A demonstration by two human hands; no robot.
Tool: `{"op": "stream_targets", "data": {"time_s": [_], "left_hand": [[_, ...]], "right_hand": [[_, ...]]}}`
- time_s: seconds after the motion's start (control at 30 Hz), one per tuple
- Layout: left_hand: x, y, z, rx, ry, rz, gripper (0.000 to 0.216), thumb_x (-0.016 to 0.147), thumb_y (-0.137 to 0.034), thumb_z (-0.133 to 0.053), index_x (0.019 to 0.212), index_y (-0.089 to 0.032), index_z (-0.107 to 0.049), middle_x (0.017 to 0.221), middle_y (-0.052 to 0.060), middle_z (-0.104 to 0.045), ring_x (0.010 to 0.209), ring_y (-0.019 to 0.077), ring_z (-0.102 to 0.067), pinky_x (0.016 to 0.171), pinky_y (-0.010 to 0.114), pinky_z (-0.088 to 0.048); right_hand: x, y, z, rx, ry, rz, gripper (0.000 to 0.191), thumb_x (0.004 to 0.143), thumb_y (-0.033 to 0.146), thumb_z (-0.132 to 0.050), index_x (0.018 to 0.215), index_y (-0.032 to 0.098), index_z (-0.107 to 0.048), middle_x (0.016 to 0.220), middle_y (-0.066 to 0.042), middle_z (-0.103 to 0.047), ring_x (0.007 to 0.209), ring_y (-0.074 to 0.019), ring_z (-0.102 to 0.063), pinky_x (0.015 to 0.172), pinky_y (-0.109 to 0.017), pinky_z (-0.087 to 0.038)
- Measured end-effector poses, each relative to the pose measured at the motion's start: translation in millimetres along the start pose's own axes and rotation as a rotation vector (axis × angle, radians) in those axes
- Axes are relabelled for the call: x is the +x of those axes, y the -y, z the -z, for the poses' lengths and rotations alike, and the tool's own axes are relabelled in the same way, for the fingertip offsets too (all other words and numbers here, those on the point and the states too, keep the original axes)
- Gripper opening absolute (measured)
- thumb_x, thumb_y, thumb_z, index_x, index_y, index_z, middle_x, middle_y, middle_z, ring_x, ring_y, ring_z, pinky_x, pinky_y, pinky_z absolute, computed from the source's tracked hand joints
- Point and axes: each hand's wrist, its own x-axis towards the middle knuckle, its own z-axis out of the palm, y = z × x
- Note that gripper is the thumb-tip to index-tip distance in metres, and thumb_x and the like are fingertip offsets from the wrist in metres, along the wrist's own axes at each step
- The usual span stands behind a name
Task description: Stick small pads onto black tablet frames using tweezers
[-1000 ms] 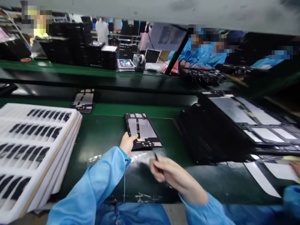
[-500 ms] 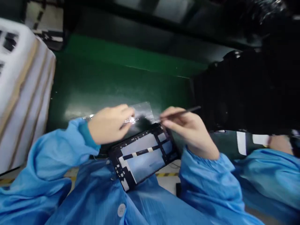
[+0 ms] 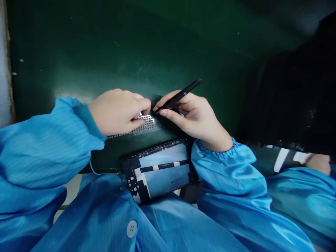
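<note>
My left hand (image 3: 119,110) pinches a sheet of small silver squares (image 3: 148,120) in a grid; its fingers cover the upper part of the sheet. My right hand (image 3: 193,113) is closed round a slim black tweezers-like tool (image 3: 178,98). The tool's narrow tip points down and left, close to the right edge of the sheet. Below both hands, a black tablet-like device frame (image 3: 162,166) with bluish-grey panels lies tilted at the table's near edge, against my blue smock. Neither hand is on it.
The green table (image 3: 126,52) stretches out ahead. A large black covered shape (image 3: 291,94) stands on the right. Another person's blue sleeve (image 3: 301,196) and hand (image 3: 319,163) are at the far right. A pale edge (image 3: 4,63) borders the left side.
My right hand has moved from the device's upper edge to the sheet, bringing the black tool along. The view has tilted down, and the white stack at left is mostly out of sight.
</note>
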Motion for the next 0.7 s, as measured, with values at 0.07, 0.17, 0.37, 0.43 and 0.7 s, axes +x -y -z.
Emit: {"op": "stream_targets", "data": {"time_s": [0.07,0.17,0.37,0.43,0.7], "left_hand": [[-2,-3,4,0.075,0.015,-0.005,0.017,0.098,-0.032,-0.062,0.101,-0.019,-0.072,0.086,-0.002,-0.065,0.090,0.0189,-0.074,0.087,0.030,-0.052],[-5,-8,7,0.154,0.028,0.006,0.018,0.102,-0.032,-0.059,0.110,-0.024,-0.073,0.096,0.002,-0.074,0.085,0.0191,-0.072,0.071,0.029,-0.045],[-10,-12,2,0.233,0.018,0.032,0.026,0.103,-0.032,-0.056,0.122,-0.023,-0.072,0.109,0.005,-0.079,0.089,0.0249,-0.075,0.073,0.035,-0.051],[-11,-12,-1,0.230,-0.003,0.028,0.029,0.103,-0.032,-0.055,0.124,-0.023,-0.071,0.112,0.005,-0.078,0.093,0.0271,-0.076,0.075,0.037,-0.053],[-14,-15,-4,0.204,-0.035,0.012,0.034,0.105,-0.034,-0.050,0.127,-0.017,-0.071,0.114,0.009,-0.078,0.092,0.0301,-0.077,0.086,0.045,-0.061]], "right_hand": [[1,1,0,-0.022,0.003,0.031,0.025,0.102,0.045,-0.082,0.113,0.022,-0.082,0.110,-0.003,-0.084,0.103,-0.0206,-0.080,0.095,-0.034,-0.063],[8,1,4,-0.069,0.035,0.071,0.017,0.103,0.038,-0.081,0.111,0.023,-0.083,0.111,-0.005,-0.085,0.103,-0.0225,-0.081,0.096,-0.036,-0.065],[-18,21,-4,0.135,-0.085,-0.017,0.011,0.098,0.033,-0.087,0.106,0.027,-0.082,0.105,-0.002,-0.086,0.099,-0.0226,-0.083,0.094,-0.039,-0.070],[-49,33,-32,0.245,-0.298,-0.083,0.013,0.099,0.030,-0.086,0.111,0.029,-0.080,0.104,-0.001,-0.085,0.094,-0.0199,-0.083,0.088,-0.037,-0.072],[-115,37,-150,0.158,-0.714,-0.057,0.026,0.105,0.008,-0.068,0.124,0.027,-0.068,0.110,-0.004,-0.078,0.106,-0.0172,-0.082,0.091,-0.035,-0.072]]}}
